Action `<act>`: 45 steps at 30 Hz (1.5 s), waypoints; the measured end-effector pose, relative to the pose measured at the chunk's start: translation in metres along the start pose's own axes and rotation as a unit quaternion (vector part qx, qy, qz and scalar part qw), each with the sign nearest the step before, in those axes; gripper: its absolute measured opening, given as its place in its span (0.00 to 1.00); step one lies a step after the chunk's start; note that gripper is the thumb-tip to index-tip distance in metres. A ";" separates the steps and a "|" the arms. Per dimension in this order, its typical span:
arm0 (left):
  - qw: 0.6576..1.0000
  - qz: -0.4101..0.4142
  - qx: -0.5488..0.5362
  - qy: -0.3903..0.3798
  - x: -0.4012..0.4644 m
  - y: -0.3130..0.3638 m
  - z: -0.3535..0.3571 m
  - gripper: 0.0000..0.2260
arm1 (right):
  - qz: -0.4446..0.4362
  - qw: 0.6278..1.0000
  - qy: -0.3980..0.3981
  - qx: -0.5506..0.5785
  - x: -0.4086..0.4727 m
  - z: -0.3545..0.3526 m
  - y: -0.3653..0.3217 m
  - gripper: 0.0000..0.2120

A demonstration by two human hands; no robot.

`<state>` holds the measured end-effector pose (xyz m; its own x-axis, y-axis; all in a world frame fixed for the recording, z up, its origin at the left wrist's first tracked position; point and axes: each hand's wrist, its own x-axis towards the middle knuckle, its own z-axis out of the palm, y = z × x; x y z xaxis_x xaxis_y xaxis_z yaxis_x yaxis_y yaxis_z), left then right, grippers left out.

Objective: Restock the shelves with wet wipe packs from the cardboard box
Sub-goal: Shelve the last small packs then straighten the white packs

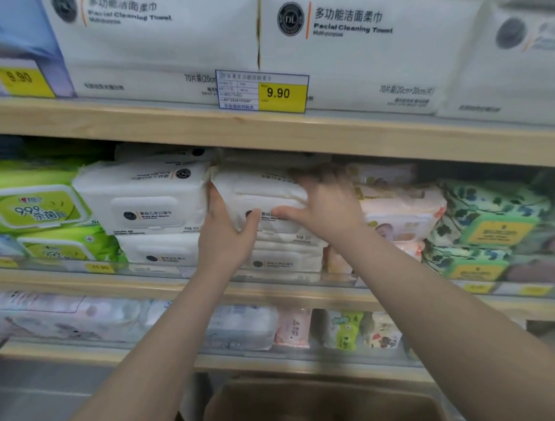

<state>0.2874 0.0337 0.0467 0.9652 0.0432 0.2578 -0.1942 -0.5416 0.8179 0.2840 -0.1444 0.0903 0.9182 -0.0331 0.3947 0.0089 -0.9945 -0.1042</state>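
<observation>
Held pack: soft white plastic wet wipe pack (263, 195) with a rectangular flip lid and small dark round logo, tilted, top of a white stack on the middle wooden shelf (272, 289).
Stack beneath: two more white packs (287, 257), lying flat.
Box: brown cardboard box (324, 404), bottom edge, blurred.

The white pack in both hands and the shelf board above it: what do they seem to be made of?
White pack: looks like soft plastic film with a dull sheen; it creases and bulges under the left hand and right hand. Shelf board: looks like pale wood or wood-look laminate, matte, with faint grain; which one cannot be told.
</observation>
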 end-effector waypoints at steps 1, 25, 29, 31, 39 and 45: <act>1.000 -0.009 -0.017 -0.013 -0.003 0.000 -0.001 0.42 | -0.002 1.000 -0.009 0.002 0.001 -0.001 0.000 0.39; 0.920 0.182 0.332 0.099 -0.014 0.043 0.075 0.35 | 0.043 0.994 0.011 -0.100 -0.030 -0.005 0.103 0.39; 0.932 0.185 0.307 0.059 -0.018 0.049 0.064 0.36 | 0.042 0.995 -0.059 -0.072 -0.032 -0.017 0.099 0.43; 0.948 0.206 0.241 0.035 -0.025 0.046 0.046 0.35 | 0.047 0.993 -0.098 -0.041 -0.032 -0.029 0.093 0.40; 0.977 0.098 -0.009 0.187 -0.039 -0.010 -0.068 0.29 | -0.073 0.995 0.004 0.074 -0.041 -0.050 -0.041 0.27; 0.974 -0.072 -0.041 0.210 -0.028 -0.071 -0.123 0.35 | -0.176 0.983 -0.027 0.053 -0.005 -0.026 -0.145 0.32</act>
<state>0.2529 0.1746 0.0444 0.8304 0.4624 0.3107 -0.0919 -0.4364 0.8950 0.2679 -0.0028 0.1275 0.8701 0.3193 0.3754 0.3687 -0.9272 -0.0660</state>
